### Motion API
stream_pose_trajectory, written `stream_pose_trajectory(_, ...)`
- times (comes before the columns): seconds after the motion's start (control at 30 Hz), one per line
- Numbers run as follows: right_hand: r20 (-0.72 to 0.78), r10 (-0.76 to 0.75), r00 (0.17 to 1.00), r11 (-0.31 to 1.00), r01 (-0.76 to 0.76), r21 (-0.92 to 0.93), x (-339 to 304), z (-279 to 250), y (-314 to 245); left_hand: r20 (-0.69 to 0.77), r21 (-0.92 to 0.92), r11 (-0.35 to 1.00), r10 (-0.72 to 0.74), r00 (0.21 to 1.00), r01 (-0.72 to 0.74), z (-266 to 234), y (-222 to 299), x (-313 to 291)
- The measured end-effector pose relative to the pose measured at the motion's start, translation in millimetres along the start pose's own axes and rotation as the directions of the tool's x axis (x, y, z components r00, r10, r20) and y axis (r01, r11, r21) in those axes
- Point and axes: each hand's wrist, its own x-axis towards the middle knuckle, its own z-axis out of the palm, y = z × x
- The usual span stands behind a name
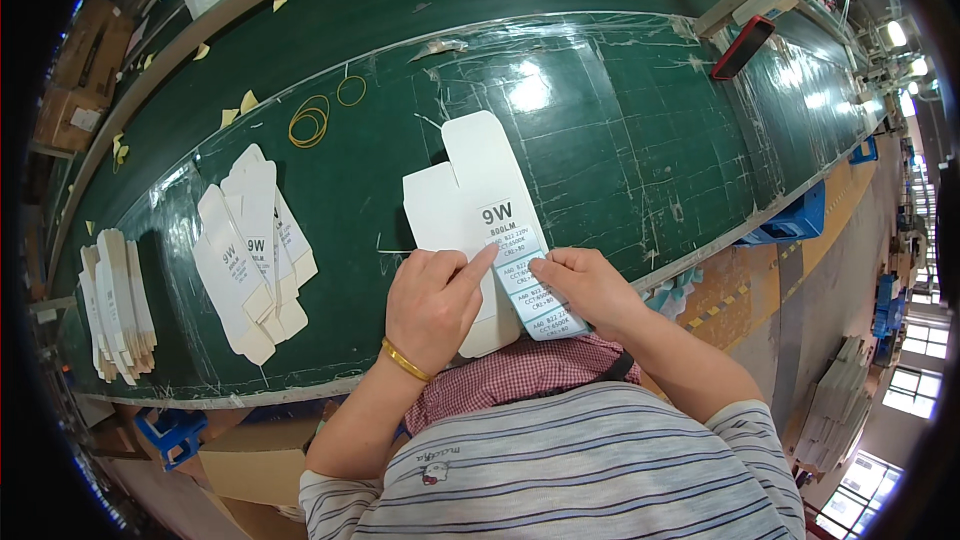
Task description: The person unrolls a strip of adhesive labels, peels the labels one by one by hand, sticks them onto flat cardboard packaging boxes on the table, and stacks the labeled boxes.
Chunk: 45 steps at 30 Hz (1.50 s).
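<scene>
Working on a flattened white carton (472, 190), laid flat on the green surface (640, 130). Pressing down with the left hand (432, 292), index finger stretched out to the top label of a pale-blue label strip (548, 321), other fingers curled; cannot tell whether anything sits under them. Pinching the strip's right edge with the right hand (592, 288), thumb drawn in close to the fingers, over the carton's lower right part.

Should handle as almost weightless in the strip's case: thin, bendy, probably sticky-backed, easy to crease; best taken by the edges. Likely light but springier for the carton, smooth enough to slide; best steadied with flat pressure on the panel, sparing the flaps.

Looks like matt card for the carton, with a rounded upper end and a squarer flap at upper left. Left of the carton, note a fanned heap of similar cartons (240, 285); farther left, a bundle of narrow cartons (118, 310); beyond its upper left, thin yellow rubber bands (294, 128).
</scene>
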Motion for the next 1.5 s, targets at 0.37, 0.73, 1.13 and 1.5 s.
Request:
stream_pose_trajectory(0.37, -0.023, 0.001, 1.0, 1.0, -0.001, -0.025, 0.5, 1.1, -0.3, 0.072, 0.059, 0.998, -0.032, 0.997, 0.027, -2.0, 3.5, 5.8)
stream_pose_trajectory(0.73, -0.005, -0.001, 1.0, 1.0, 0.001, 0.001, 0.5, 0.4, 0.4, 0.167, 0.141, 0.99, -0.027, 0.986, 0.004, -5.9, 6.8, 12.4)
stream_pose_trajectory(1.13, 0.232, -0.209, 0.95, 0.964, 0.241, -0.117, -30.5, -16.4, 45.9, 0.299, 0.224, 0.965, 0.067, 0.952, -0.138, -11.0, 5.0, 22.2)
stream_pose_trajectory(1.5, 0.25, -0.241, 0.938, 0.96, 0.268, -0.081, -43.5, -31.5, 68.8, 0.337, 0.354, 0.904, 0.115, 0.934, -0.239, -6.6, 10.8, 7.0)
